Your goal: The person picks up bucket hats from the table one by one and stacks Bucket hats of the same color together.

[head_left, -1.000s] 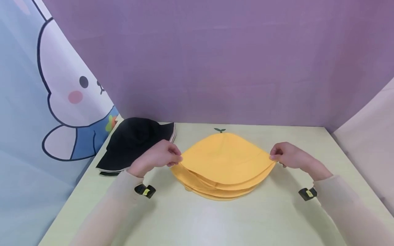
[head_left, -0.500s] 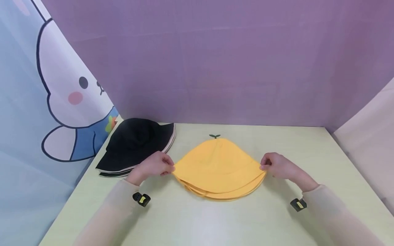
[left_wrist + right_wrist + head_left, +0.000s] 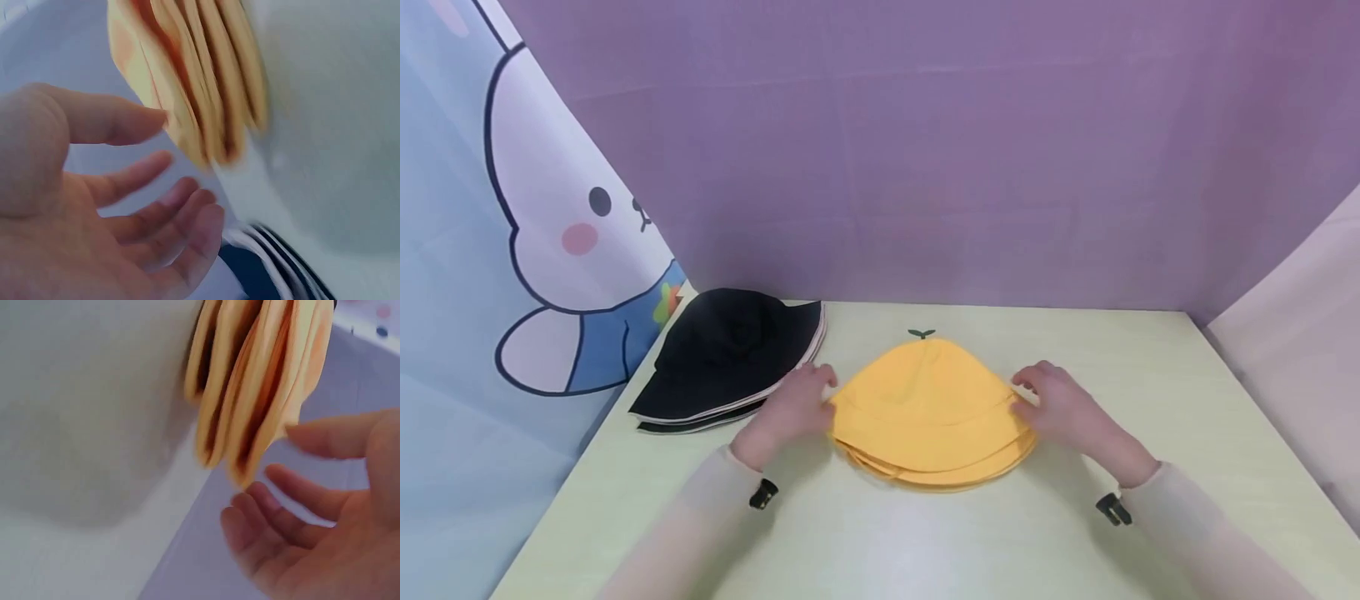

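A stack of yellow bucket hats (image 3: 925, 408), folded flat, lies on the table with a small green sprout (image 3: 922, 334) at its top. My left hand (image 3: 793, 412) is at its left corner, fingers spread and relaxed. In the left wrist view the thumb tip is right at the outer layer of the yellow hats (image 3: 181, 81), and the other fingers sit apart below the folds. At the opposite corner, my right hand (image 3: 1063, 408) has its fingers loosely parted. Its thumb tip meets the edge of the layered hats (image 3: 262, 394) in the right wrist view.
Black bucket hats (image 3: 730, 358) with pale-trimmed brims lie stacked at the back left, close by my left hand. A purple cloth (image 3: 925, 167) hangs behind the pale table (image 3: 925, 550). To the left is a blue cloth (image 3: 445, 333) with a cartoon rabbit.
The top yellow hat came down toward me and settled onto the others, its layers lining up. Both hands then loosened their pinch on its corners and parted their fingers.
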`<state>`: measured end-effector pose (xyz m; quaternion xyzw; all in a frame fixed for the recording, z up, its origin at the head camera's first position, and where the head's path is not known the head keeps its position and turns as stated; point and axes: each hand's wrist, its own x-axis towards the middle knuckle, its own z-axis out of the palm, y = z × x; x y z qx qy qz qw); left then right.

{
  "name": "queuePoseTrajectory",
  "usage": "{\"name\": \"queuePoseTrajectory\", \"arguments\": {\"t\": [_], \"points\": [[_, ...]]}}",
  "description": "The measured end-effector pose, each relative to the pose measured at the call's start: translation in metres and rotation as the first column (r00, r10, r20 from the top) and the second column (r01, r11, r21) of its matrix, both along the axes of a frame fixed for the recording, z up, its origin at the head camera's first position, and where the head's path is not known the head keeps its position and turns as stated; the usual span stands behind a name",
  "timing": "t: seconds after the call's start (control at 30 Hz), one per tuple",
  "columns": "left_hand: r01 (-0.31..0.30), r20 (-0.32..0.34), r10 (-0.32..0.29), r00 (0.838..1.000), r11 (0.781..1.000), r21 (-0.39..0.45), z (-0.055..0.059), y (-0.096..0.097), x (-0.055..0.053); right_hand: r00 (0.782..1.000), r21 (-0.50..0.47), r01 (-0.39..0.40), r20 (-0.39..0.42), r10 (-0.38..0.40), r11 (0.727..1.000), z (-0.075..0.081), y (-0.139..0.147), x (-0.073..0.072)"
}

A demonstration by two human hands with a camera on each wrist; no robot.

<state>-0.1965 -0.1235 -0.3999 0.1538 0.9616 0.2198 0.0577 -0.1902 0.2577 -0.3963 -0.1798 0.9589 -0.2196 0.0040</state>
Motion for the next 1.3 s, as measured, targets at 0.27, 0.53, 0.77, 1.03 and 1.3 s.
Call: {"name": "queuePoseTrajectory", "arguments": {"t": [0.27,0.53,0.77,1.03,1.3], "points": [[0.157,-0.011,-0.164,0.986,0.961,-0.227,0.002,0.042,0.022,0.996,0.175,-0.073,-0.039,0.081,0.982,-0.003,-0.035,0.023],[0.158,0.015,-0.160,0.987,0.952,-0.261,-0.009,0.067,0.017,0.999,0.298,-0.040,0.022,0.035,0.954,-0.011,-0.033,0.024],[0.149,-0.009,-0.158,0.987,0.945,-0.291,-0.012,0.094,0.003,0.999,0.301,-0.006,0.032,-0.004,0.954,-0.017,-0.016,0.007],[0.095,0.010,-0.097,0.995,0.946,-0.309,-0.011,0.110,-0.027,0.998,0.290,0.020,0.049,-0.036,0.957,-0.017,-0.011,-0.030],[0.053,0.025,-0.049,0.999,0.962,-0.268,-0.014,0.117,-0.053,0.988,0.298,0.066,0.117,-0.105,0.952,-0.014,-0.014,-0.061]]}}
